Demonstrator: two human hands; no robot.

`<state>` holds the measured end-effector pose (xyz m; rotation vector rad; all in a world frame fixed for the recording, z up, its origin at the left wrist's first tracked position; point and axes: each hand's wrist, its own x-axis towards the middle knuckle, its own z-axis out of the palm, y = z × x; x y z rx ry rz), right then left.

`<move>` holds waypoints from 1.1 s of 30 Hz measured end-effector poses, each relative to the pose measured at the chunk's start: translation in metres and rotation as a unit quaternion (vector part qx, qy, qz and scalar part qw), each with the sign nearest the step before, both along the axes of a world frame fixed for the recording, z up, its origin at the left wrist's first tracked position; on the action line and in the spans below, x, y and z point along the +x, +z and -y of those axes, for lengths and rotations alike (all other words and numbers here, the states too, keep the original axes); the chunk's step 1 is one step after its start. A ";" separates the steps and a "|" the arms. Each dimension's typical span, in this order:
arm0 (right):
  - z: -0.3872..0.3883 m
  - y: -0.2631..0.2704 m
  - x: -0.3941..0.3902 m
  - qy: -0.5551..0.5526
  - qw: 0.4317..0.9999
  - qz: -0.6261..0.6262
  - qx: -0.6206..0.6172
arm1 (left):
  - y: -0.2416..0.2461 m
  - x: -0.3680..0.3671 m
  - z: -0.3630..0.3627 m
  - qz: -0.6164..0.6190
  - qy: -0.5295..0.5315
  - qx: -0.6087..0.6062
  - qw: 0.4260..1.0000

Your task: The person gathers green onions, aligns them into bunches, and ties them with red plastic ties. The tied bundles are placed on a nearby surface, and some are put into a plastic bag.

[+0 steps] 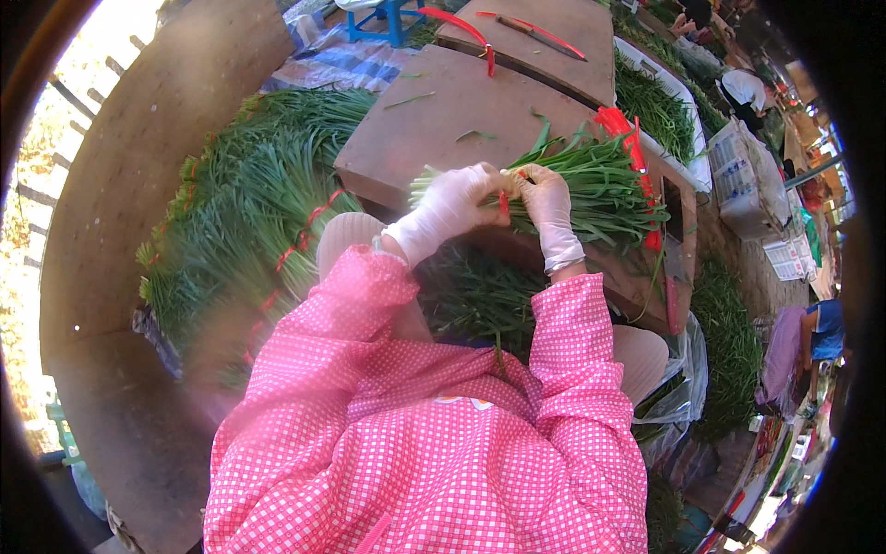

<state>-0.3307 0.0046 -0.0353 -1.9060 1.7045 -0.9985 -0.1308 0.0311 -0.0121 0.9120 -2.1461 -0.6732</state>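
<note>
A bunch of green leafy stalks, apparently garlic chives (pixel 588 181), lies across the wooden table (pixel 415 131), pale stem ends to the left. My left hand (pixel 453 201), in a thin whitish glove, is closed around the stems. My right hand (pixel 547 197), gloved too, pinches at a red tie (pixel 504 203) around the bunch, its fingertips meeting those of the left. Whether the tie is knotted is hidden by the fingers. Red strips (pixel 644 181) lie at the leafy end. Beside them is a knife (pixel 673 277) with a red handle.
Many bunches with red ties (pixel 263 180) are piled at the left beside a wooden panel (pixel 104 228). A second knife (pixel 533 34) lies on the far board. A white crate (pixel 692 124) of greens stands at the right, near a plastic bag (pixel 692 388). Other people are farther right.
</note>
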 end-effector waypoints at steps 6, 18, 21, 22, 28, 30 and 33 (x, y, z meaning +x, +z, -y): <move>-0.008 0.006 0.007 0.029 0.991 0.122 -0.045 | -0.004 -0.012 -0.008 0.035 0.077 -0.087 0.993; -0.076 -0.019 0.029 0.009 0.858 -0.351 -0.374 | -0.019 -0.034 0.030 0.023 0.281 0.126 0.951; -0.083 -0.019 0.028 0.018 0.860 -0.346 -0.375 | -0.025 -0.026 0.037 -0.022 0.270 0.113 0.956; -0.090 -0.019 0.027 0.048 0.866 -0.386 -0.315 | -0.023 -0.019 0.041 -0.079 0.245 0.143 0.956; -0.140 -0.027 0.013 0.193 0.902 -0.348 -0.164 | 0.006 0.024 0.038 0.218 0.204 0.011 0.954; -0.147 -0.033 0.012 0.210 0.911 -0.330 -0.133 | 0.009 0.019 0.023 0.341 0.121 0.035 0.932; -0.152 -0.043 0.014 0.231 0.921 -0.285 -0.129 | 0.006 -0.007 0.004 0.385 0.128 -0.082 0.910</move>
